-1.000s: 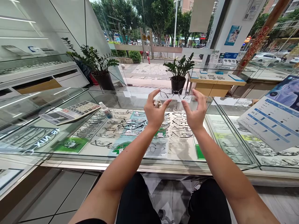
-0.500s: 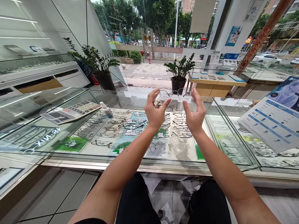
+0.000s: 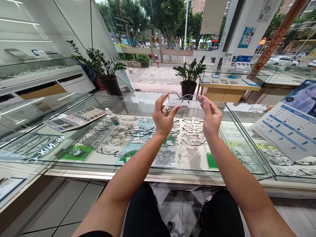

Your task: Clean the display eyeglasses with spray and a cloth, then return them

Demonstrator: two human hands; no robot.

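Observation:
A pair of thin-rimmed eyeglasses (image 3: 185,97) is held up above the glass counter, tilted slightly down to the right. My left hand (image 3: 163,116) grips the left rim at its edge, index finger above and thumb extended below. Tucked in that palm is a small crumpled pale wad (image 3: 166,110), perhaps a cloth. At the right rim, my right hand (image 3: 211,117) pinches the eyeglasses between thumb and fingers, the remaining fingers curled. Below both hands, rows of eyeglass frames (image 3: 194,131) lie inside the display case (image 3: 190,156).
On the counter at left are a large calculator (image 3: 76,118) and a white spray bottle (image 3: 112,116). A printed card (image 3: 288,126) stands at right. Potted plants (image 3: 189,74) stand beyond the counter, before the window. My knees are below the counter's front edge (image 3: 158,177).
My right hand has turned and shifted right, its fingers closing into a pinch at the right rim. The eyeglasses have tilted, right side lower. My left hand has barely moved.

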